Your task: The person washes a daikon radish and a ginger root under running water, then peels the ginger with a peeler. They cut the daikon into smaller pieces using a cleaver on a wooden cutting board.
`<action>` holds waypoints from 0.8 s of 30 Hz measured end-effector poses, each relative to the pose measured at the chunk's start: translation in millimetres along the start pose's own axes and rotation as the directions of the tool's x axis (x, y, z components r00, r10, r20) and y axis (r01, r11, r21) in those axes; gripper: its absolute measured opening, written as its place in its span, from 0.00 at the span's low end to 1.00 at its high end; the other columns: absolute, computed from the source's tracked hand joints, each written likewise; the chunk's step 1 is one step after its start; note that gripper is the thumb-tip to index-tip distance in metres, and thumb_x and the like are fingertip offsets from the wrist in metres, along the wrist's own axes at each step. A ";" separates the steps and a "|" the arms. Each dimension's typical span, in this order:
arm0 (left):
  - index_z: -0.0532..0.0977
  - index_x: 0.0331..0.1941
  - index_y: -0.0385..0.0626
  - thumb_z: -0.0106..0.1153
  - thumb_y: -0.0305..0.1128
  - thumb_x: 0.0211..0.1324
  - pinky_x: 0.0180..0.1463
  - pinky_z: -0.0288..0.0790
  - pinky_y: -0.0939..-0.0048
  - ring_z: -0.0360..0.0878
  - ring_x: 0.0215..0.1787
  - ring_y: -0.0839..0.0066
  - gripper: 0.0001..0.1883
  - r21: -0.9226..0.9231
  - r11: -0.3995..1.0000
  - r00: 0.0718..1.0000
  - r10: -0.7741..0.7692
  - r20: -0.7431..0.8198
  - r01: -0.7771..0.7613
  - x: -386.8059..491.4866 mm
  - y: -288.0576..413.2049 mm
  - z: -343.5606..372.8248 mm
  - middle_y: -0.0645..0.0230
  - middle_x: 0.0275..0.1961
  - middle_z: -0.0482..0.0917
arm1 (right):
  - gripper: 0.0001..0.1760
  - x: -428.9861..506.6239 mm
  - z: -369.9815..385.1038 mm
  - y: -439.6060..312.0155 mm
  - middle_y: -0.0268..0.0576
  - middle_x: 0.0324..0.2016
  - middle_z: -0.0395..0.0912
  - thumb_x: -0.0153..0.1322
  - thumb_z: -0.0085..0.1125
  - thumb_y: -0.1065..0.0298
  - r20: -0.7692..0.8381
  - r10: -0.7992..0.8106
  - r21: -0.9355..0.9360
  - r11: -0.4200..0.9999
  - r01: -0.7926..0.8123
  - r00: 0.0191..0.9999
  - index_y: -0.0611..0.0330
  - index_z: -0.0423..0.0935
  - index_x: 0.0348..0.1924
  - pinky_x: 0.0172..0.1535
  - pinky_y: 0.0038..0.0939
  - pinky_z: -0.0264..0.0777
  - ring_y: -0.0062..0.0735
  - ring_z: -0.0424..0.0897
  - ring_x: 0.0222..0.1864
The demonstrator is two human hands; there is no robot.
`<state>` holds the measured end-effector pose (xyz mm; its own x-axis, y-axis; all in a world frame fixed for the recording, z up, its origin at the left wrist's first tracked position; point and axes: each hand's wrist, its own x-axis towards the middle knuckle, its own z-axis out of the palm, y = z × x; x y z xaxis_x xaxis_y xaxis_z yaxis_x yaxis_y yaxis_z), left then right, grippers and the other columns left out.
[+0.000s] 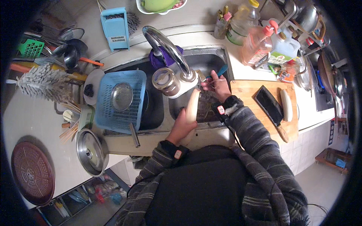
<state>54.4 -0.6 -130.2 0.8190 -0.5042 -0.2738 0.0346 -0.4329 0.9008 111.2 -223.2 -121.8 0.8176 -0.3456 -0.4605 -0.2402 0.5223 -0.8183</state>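
Near the middle of the sink's front edge, my left hand grips a long, pale, peeled root vegetable, its narrow end pointing up towards the faucet. My right hand is over the right basin, just right of the faucet base, with its fingers curled around a teal-handled tool; the tool's head is hard to make out. Dark scraps, perhaps peelings, lie in the basin under the hand. On the wooden cutting board rest a cleaver and a second peeled root.
A blue plastic basket with a metal strainer spans the left basin. Left of it stand a steel bowl and a duster. Soap and other bottles stand behind the board; a stove is at far right.
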 end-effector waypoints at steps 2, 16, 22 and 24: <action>0.64 0.53 0.42 0.58 0.32 0.50 0.40 0.72 0.63 0.78 0.36 0.64 0.25 -0.245 0.967 0.995 -0.048 0.083 0.067 1.6 -0.1 -0.9 0.60 0.41 0.76 | 0.24 -15.1 6.0 -1.0 0.43 0.32 0.76 0.74 0.47 0.46 0.089 -0.110 -0.147 0.982 0.122 0.990 0.63 0.69 0.39 0.30 0.26 0.71 0.28 0.78 0.31; 0.66 0.52 0.45 0.50 0.42 0.62 0.41 0.77 0.63 0.77 0.35 0.71 0.19 -0.856 0.309 0.907 -0.215 0.363 0.416 10.0 5.6 1.7 0.63 0.36 0.75 | 0.21 42.1 -27.7 66.7 0.47 0.28 0.81 0.73 0.52 0.51 0.050 0.079 -0.173 0.983 -0.069 0.996 0.64 0.74 0.40 0.29 0.35 0.74 0.35 0.80 0.27; 0.69 0.46 0.41 0.51 0.44 0.63 0.55 0.73 0.53 0.78 0.44 0.65 0.18 -0.933 -0.120 0.933 -0.085 0.349 0.339 73.7 -13.1 -0.7 0.60 0.39 0.76 | 0.17 52.7 -68.3 102.3 0.61 0.32 0.79 0.63 0.60 0.60 0.427 0.290 -0.883 -0.071 0.464 0.856 0.65 0.77 0.38 0.38 0.46 0.74 0.57 0.80 0.36; 0.69 0.47 0.38 0.50 0.46 0.63 0.59 0.69 0.49 0.77 0.49 0.62 0.21 -0.928 -0.183 0.924 -0.148 0.352 0.324 92.8 -10.4 -2.5 0.57 0.44 0.77 | 0.11 51.1 -64.7 97.7 0.56 0.31 0.80 0.60 0.58 0.67 0.554 0.297 -0.802 -0.059 0.594 0.778 0.64 0.80 0.33 0.39 0.47 0.73 0.57 0.80 0.36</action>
<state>131.5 -41.0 -164.2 0.5507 -0.6648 -0.5047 0.7906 0.6095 0.0598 95.6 -240.3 -247.5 0.8544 0.3181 -0.4108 0.0796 -0.8615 -0.5016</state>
